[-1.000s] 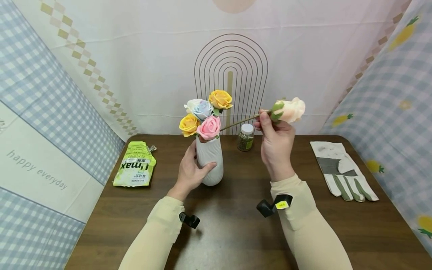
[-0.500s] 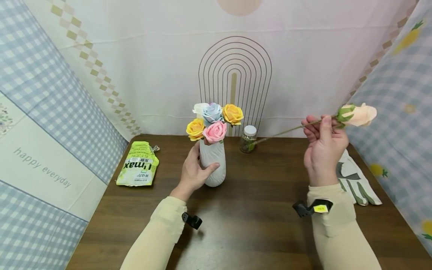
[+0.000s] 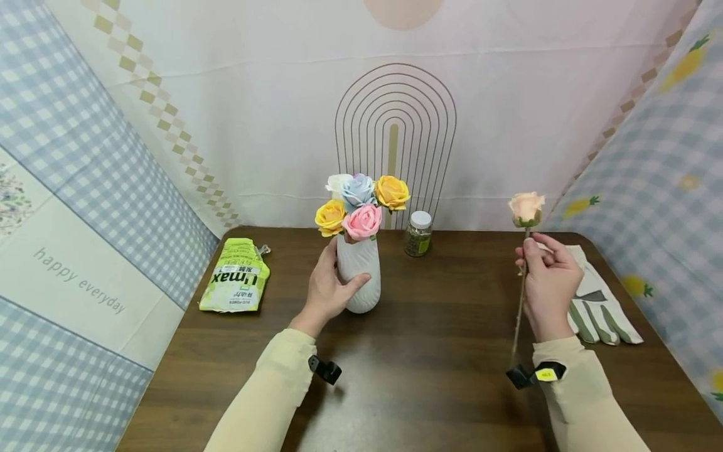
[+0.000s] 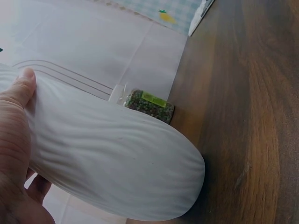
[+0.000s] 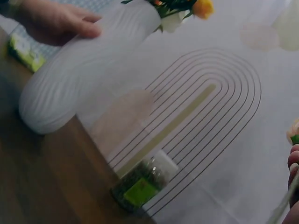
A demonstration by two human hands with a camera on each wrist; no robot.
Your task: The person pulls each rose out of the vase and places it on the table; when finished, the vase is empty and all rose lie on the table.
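My left hand (image 3: 330,285) grips the white ribbed vase (image 3: 361,276) from its left side, thumb across the front; the left wrist view shows the thumb lying on the vase wall (image 4: 117,158). Out of the vase's mouth stand a pink rose (image 3: 363,221), a blue rose (image 3: 358,191), two yellow roses (image 3: 392,192) and a white flower (image 3: 337,183). Over on the right, my right hand (image 3: 548,282) pinches the stem of a peach rose (image 3: 527,208) just below the bloom. That rose is upright, its stem (image 3: 518,307) hanging down past the hand.
A small white-lidded jar (image 3: 418,234) stands at the table's back edge, right of the vase. At the left lies a green and white pouch (image 3: 237,276). A white and grey-green work glove (image 3: 601,304) lies behind my right wrist. Fabric walls surround the brown table (image 3: 418,376).
My right hand drew the peach rose away from the vase to the right, then lowered it and turned it from lying sideways to upright. My left hand keeps its hold on the vase.
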